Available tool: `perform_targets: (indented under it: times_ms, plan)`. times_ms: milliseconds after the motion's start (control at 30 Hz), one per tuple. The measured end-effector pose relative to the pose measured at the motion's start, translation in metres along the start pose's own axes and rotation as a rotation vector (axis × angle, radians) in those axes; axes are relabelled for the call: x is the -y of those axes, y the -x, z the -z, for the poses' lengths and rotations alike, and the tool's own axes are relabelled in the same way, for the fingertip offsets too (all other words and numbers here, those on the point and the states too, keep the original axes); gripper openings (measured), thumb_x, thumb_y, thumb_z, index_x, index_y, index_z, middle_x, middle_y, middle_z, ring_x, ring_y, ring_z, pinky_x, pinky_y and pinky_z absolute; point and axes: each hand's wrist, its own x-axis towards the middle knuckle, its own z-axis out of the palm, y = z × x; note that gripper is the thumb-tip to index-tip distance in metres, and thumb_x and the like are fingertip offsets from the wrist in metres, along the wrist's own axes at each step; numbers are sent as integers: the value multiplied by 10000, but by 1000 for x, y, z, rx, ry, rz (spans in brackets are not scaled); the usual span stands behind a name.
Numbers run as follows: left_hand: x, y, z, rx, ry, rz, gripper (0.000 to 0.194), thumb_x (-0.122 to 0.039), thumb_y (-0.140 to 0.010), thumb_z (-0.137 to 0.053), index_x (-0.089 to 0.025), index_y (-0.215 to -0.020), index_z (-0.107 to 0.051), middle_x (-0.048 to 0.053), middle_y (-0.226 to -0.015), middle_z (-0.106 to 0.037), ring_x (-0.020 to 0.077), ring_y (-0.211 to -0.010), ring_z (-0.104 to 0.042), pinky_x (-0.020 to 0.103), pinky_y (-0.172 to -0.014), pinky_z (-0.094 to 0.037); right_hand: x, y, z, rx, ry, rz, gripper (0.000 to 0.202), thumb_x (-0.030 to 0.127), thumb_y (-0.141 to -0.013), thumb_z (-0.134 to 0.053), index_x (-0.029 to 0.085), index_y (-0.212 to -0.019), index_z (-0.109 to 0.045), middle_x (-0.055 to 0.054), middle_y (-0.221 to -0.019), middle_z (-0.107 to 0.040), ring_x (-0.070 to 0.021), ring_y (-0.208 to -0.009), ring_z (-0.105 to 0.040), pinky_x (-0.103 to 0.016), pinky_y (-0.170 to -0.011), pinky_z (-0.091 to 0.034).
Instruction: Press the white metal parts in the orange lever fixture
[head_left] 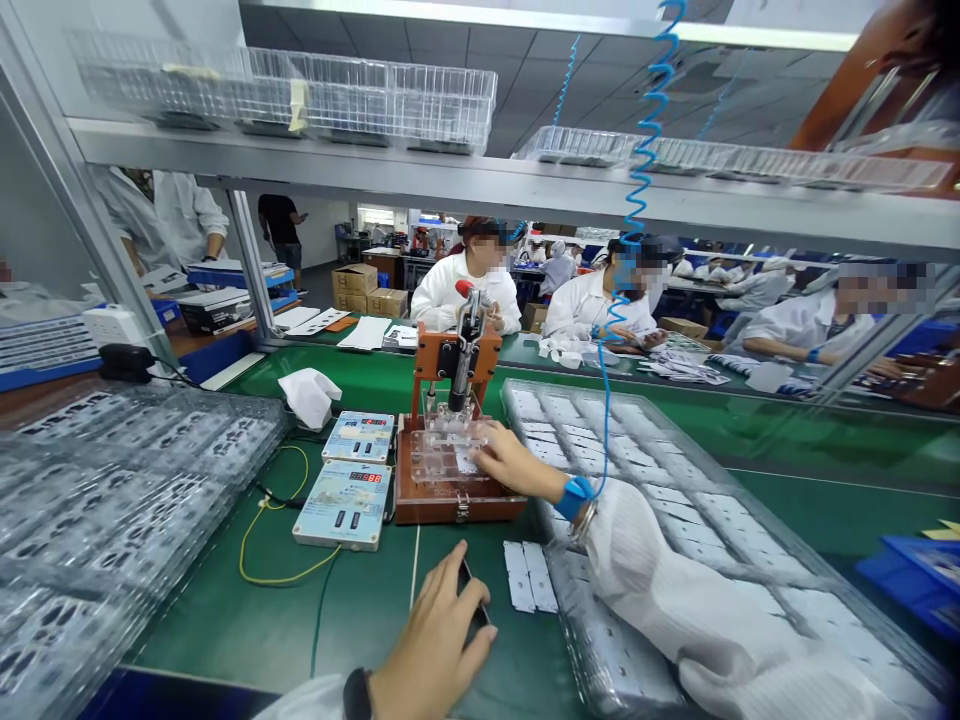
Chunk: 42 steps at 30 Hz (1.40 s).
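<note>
A green workbench [195,615] spreads before me, with a large clear tray [574,386] of flat white pieces along its right side and another clear tray [259,450], holding pale patterned parts, along its left. Between them, toward the back, stands a brown press [457,390] with a metal lever clamp. Nearer the front edge, my left hand [435,625] is closed on a dark slim piece [472,600], gripped between thumb and fingers in front of the press. Two light-blue counter boxes [341,505] with red digits sit just left of the press. My right hand [506,458], a blue band at the wrist, reaches over the press, fingertips at its clear plate; I cannot tell whether they pinch anything. Smallest, two white strips [529,577] lie side by side on the bench, right of my left hand.
</note>
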Motion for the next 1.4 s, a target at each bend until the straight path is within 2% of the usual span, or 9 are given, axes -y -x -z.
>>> perform_targets:
  times_ms: [200, 367, 467, 600, 933, 1067, 1167, 1267, 1400]
  plan:
    - [17, 15, 4, -115, -136, -71, 339, -118, -732, -551, -196, -1062, -555, 144, -1349, -485, 343, -1295, -388, 538, -1007, -398, -1, -38, 47, -556, -198, -85, 284, 210, -791, -368, 140, -989, -558, -90, -866, -653, -186, -811, -621, -372, -757, -502]
    - [27, -6, 52, -428, -263, -199, 459, -183, -764, -545, -145, -1219, -501, 174, -1311, -487, 337, -1255, -407, 549, -1024, -366, 39, -77, 79, -763, -398, 66, 207, 224, -751, -463, 168, -918, -572, -32, -800, -635, -156, -777, -612, -333, -770, -501]
    - [42, -41, 93, -435, -318, -218, 463, -214, -818, -506, -122, -1272, -495, 175, -1348, -446, 340, -1287, -353, 541, -1054, -322, 60, -106, 87, -699, -462, -15, 180, 267, -822, -460, 176, -944, -557, -25, -834, -616, -139, -783, -590, -302, -756, -495]
    - [67, -85, 122, -220, -293, -217, 414, -205, -860, -473, -170, -1266, -549, 141, -1377, -430, 309, -1309, -341, 502, -1084, -284, 73, -135, 87, -471, -532, -201, 181, 325, -885, -455, 173, -851, -547, 0, -738, -569, -117, -642, -539, -263, -658, -477]
    - [72, -97, 127, 72, -204, -102, 408, -359, -944, -436, -353, -1351, -464, 30, -1530, -253, 324, -1411, -147, 579, -1096, -170, 80, -154, 88, -232, -707, -232, 349, 470, -919, -418, 173, -774, -530, -29, -673, -630, -121, -549, -583, -221, -482, -464]
    - [69, -100, 128, 12, -244, -121, 348, -340, -939, -446, -321, -1266, -562, 57, -1472, -376, 326, -1383, -249, 578, -1069, -238, 83, -161, 88, -192, -800, -156, 334, 447, -891, -507, 179, -694, -472, -29, -656, -637, -119, -491, -586, -229, -462, -470]
    - [69, -101, 124, -48, -240, -144, 400, -316, -932, -455, -267, -1327, -497, 84, -1446, -414, 295, -1351, -329, 541, -1067, -273, 87, -162, 91, -217, -781, -116, 282, 378, -870, -562, 172, -701, -470, -13, -639, -625, -98, -486, -582, -210, -476, -473]
    - [68, -99, 120, -44, -251, -111, 413, -304, -937, -429, -230, -1342, -473, 86, -1458, -396, 282, -1370, -294, 530, -1085, -248, 93, -159, 99, -272, -793, -63, 160, 289, -842, -596, 158, -854, -504, -4, -688, -627, -96, -575, -621, -202, -522, -500]
    - [72, -92, 115, -69, -196, -128, 470, -361, -954, -370, -225, -1403, -379, 73, -1493, -337, 257, -1392, -249, 474, -1112, -231, 105, -145, 110, -314, -692, 137, 385, 241, -796, -622, 150, -1139, -474, -27, -876, -644, -127, -724, -652, -271, -647, -557]
